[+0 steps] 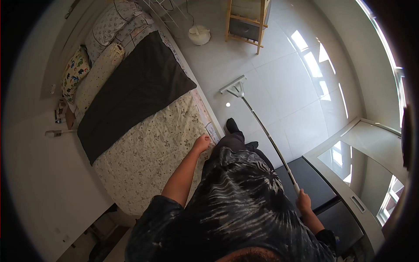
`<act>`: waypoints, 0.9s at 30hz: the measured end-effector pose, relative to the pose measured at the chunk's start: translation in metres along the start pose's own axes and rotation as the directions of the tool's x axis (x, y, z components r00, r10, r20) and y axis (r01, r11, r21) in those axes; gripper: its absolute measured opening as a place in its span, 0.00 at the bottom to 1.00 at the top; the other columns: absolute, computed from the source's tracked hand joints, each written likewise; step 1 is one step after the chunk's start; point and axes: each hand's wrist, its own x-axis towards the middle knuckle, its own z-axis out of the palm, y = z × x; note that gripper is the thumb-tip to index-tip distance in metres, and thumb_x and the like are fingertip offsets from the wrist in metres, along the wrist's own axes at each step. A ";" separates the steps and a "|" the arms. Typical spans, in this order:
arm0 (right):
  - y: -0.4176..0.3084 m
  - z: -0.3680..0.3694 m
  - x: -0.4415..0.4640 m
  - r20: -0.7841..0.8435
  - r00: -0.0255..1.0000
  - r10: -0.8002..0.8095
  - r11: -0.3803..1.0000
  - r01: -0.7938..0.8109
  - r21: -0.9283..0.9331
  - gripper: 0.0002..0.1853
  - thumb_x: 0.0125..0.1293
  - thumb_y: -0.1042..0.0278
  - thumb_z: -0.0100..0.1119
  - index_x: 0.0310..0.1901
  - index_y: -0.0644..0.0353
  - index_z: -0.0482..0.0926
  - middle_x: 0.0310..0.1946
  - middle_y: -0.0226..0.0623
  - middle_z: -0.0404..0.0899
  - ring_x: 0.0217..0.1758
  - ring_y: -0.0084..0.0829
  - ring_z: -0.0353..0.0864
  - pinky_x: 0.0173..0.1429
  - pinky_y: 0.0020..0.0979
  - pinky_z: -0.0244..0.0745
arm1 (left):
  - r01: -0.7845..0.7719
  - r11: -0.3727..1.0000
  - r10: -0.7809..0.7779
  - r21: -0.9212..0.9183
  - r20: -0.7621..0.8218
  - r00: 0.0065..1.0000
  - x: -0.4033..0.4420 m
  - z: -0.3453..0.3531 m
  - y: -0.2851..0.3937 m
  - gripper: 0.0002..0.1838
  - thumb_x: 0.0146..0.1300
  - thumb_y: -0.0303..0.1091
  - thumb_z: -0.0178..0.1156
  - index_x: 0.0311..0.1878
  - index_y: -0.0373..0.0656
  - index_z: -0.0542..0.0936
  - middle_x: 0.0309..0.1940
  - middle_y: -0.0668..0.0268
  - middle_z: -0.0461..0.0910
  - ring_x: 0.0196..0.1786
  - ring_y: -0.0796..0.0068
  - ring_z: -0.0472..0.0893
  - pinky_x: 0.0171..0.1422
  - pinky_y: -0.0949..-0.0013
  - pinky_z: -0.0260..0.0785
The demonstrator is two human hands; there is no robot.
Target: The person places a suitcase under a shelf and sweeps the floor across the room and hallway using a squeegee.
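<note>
A long-handled mop (271,139) slants across the view, its flat white head (234,86) resting on the tiled floor near the bed's edge. Wrapped round the top end of the handle is my right hand (303,201), at the lower right. My left hand (202,143) is closed above the near side of the bed, by my hip; whether anything is inside it is hidden. A floral sheet (144,161) covers the bed, with a dark grey blanket (139,87) across it.
Pillows (109,26) lie at the bed's far end. A round white object (199,35) stands on the floor beside a wooden-framed rack (246,22). Mirrored cabinet doors (362,166) and dark panels (305,179) are at the right. Sunlight patches mark the tiles.
</note>
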 end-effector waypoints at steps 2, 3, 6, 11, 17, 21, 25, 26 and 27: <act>-0.038 -0.030 0.040 -0.028 0.997 -0.074 0.997 0.074 -0.006 0.18 0.55 0.75 0.57 0.48 0.64 0.67 0.31 0.59 0.80 0.38 0.59 0.82 0.43 0.53 0.76 | -0.006 1.000 0.007 0.016 -0.014 1.000 0.015 -0.003 -0.003 0.19 0.62 0.42 0.59 0.50 0.39 0.79 0.43 0.58 0.83 0.43 0.64 0.84 0.49 0.65 0.75; -0.059 -0.038 0.067 -0.020 0.993 -0.116 0.993 0.116 -0.019 0.19 0.55 0.75 0.56 0.49 0.65 0.66 0.32 0.59 0.80 0.39 0.59 0.82 0.44 0.53 0.76 | -0.019 0.999 0.021 0.043 -0.037 0.999 0.021 -0.005 -0.004 0.19 0.62 0.41 0.59 0.50 0.39 0.79 0.43 0.59 0.84 0.42 0.65 0.84 0.48 0.66 0.75; -0.146 -0.078 0.129 0.039 0.986 -0.164 0.982 0.167 -0.084 0.20 0.58 0.75 0.54 0.54 0.64 0.66 0.38 0.57 0.81 0.45 0.55 0.82 0.48 0.50 0.77 | -0.060 0.998 0.060 -0.002 -0.017 0.998 0.025 -0.010 0.000 0.19 0.64 0.38 0.59 0.53 0.34 0.76 0.42 0.58 0.82 0.32 0.72 0.82 0.40 0.69 0.75; -0.268 -0.141 0.189 0.016 0.961 -0.275 0.961 0.275 -0.018 0.17 0.61 0.74 0.51 0.52 0.65 0.67 0.39 0.55 0.81 0.46 0.53 0.82 0.49 0.49 0.77 | -0.062 0.997 0.063 0.046 -0.013 0.998 0.021 -0.018 -0.002 0.19 0.61 0.42 0.61 0.50 0.39 0.79 0.44 0.57 0.83 0.47 0.60 0.83 0.52 0.63 0.74; -0.218 -0.105 0.161 0.023 0.973 -0.230 0.972 0.231 -0.030 0.18 0.58 0.76 0.52 0.52 0.62 0.67 0.37 0.54 0.81 0.45 0.54 0.82 0.49 0.50 0.76 | -0.014 0.995 0.010 0.103 0.032 0.999 0.030 -0.022 -0.025 0.20 0.61 0.43 0.60 0.51 0.40 0.79 0.45 0.56 0.83 0.50 0.59 0.81 0.56 0.63 0.72; -0.068 -0.087 0.081 -0.007 0.996 -0.086 0.979 0.083 -0.186 0.18 0.56 0.76 0.58 0.50 0.59 0.68 0.35 0.51 0.82 0.43 0.52 0.83 0.46 0.49 0.77 | -0.024 0.999 0.025 0.031 -0.020 0.999 0.031 -0.025 -0.028 0.20 0.62 0.43 0.60 0.52 0.39 0.79 0.43 0.58 0.83 0.47 0.63 0.83 0.52 0.64 0.74; -0.027 -0.092 0.046 -0.011 0.997 -0.077 0.974 0.073 -0.214 0.18 0.57 0.73 0.59 0.49 0.59 0.68 0.35 0.51 0.81 0.42 0.53 0.83 0.45 0.49 0.77 | 0.033 0.989 -0.033 -0.146 0.000 0.999 0.010 -0.037 -0.019 0.20 0.63 0.41 0.59 0.53 0.38 0.78 0.42 0.60 0.83 0.41 0.68 0.84 0.47 0.65 0.75; -0.034 -0.095 0.050 -0.024 0.995 -0.092 0.979 0.086 -0.184 0.18 0.57 0.72 0.60 0.50 0.59 0.68 0.34 0.51 0.81 0.41 0.53 0.82 0.45 0.49 0.77 | 0.044 0.993 -0.046 -0.113 -0.017 0.999 0.006 -0.038 -0.021 0.20 0.63 0.41 0.58 0.54 0.38 0.77 0.42 0.60 0.83 0.39 0.70 0.84 0.45 0.66 0.75; -0.045 -0.095 0.058 -0.036 0.992 -0.121 0.987 0.116 -0.115 0.18 0.58 0.69 0.61 0.49 0.59 0.69 0.34 0.52 0.81 0.41 0.55 0.82 0.45 0.50 0.76 | 0.057 0.995 -0.060 -0.080 -0.031 0.998 0.002 -0.038 -0.024 0.20 0.64 0.41 0.58 0.55 0.38 0.77 0.42 0.61 0.83 0.37 0.72 0.84 0.43 0.67 0.75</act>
